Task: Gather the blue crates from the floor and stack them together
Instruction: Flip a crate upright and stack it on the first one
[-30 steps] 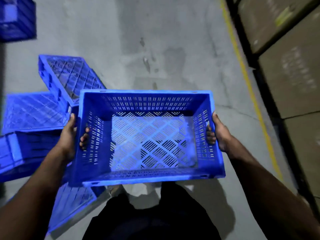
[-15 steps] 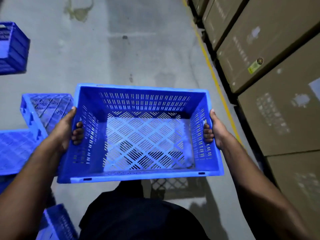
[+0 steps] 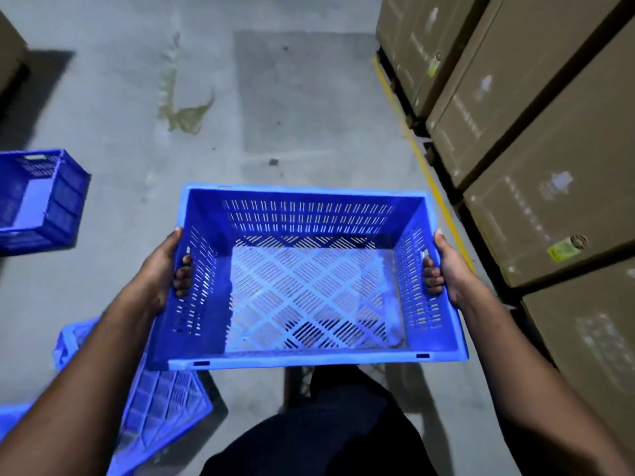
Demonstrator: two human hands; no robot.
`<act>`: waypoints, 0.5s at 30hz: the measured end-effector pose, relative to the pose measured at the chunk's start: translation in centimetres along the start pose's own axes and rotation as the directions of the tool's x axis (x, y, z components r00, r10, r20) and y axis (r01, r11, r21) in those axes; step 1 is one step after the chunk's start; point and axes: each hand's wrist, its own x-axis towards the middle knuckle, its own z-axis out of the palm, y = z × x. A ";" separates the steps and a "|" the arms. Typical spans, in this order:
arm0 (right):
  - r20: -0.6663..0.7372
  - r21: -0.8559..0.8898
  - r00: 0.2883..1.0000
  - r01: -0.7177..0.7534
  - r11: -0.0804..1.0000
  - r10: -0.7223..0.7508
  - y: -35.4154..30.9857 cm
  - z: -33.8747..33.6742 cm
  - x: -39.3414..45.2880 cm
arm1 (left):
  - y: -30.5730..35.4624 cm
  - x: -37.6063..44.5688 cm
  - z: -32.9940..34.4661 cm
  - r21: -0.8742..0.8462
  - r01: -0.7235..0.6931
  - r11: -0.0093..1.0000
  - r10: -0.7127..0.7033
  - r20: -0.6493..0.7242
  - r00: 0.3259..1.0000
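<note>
I carry an empty blue slotted crate (image 3: pixel 309 290) level in front of me, mouth up, above the floor. My left hand (image 3: pixel 161 269) grips its left wall with fingers through the handle slot. My right hand (image 3: pixel 446 269) grips the right wall the same way. Another blue crate (image 3: pixel 37 197) stands upright on the floor at the far left. An overturned blue crate (image 3: pixel 161 403) lies on the floor at lower left, partly hidden by my left arm. A sliver of one more blue crate (image 3: pixel 10 417) shows at the left edge.
Large brown cardboard boxes (image 3: pixel 536 149) line the right side behind a yellow floor line (image 3: pixel 412 146). The grey concrete floor (image 3: pixel 275 97) stretches ahead, with a stain at upper middle. A brown box corner (image 3: pixel 8 53) shows at top left.
I have walked forward with the crate held in both hands. The floor crates on the left have slid down and back in view, and the cardboard boxes on the right have come closer.
</note>
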 end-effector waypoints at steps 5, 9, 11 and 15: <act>0.027 -0.053 1.000 -0.006 0.999 0.007 -9.7 6.9 12.1 | 9.2 11.1 -1.3 -0.016 -0.024 1.000 0.023 -0.059 0.998; 0.068 -0.137 0.998 0.001 0.991 0.009 -19.7 14.5 19.9 | 17.5 17.3 -3.6 -0.058 -0.037 0.998 0.028 -0.145 0.989; 0.119 -0.175 0.993 0.035 0.984 -0.014 -25.2 19.1 23.8 | 21.6 20.2 -6.1 -0.102 -0.072 0.992 0.052 -0.194 0.980; 0.196 -0.308 0.980 0.094 0.947 -0.033 -34.8 30.5 30.0 | 27.7 25.2 -12.0 -0.170 -0.092 0.981 0.034 -0.317 0.948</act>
